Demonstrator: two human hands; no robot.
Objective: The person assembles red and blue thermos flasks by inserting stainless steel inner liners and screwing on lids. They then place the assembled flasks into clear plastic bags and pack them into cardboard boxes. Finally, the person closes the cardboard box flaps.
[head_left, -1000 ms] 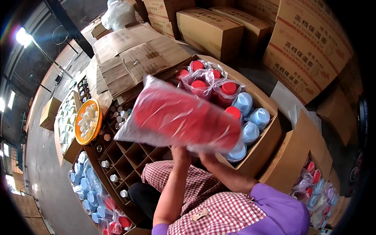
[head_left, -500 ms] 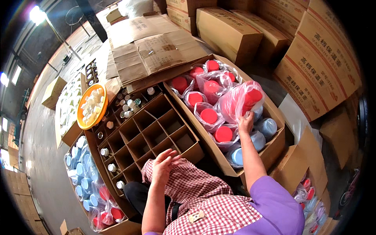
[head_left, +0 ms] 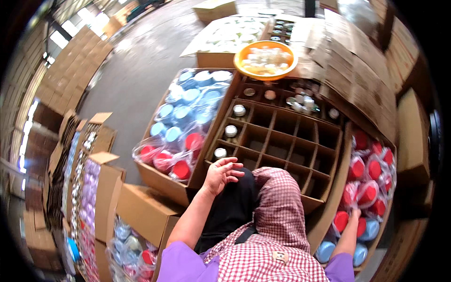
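We are making out no readable words or numbers. On the checked apron (head_left: 260,270), we are seeing a small pale patch (head_left: 280,256) that is bearing dark marks, but we are finding them too small to read. On the brown carton (head_left: 402,54) at the upper right, we are noticing only faint reddish marking, blurring beyond reading.

Purple sleeves (head_left: 185,263), red-and-white checked apron (head_left: 268,249), black trousers (head_left: 221,225)
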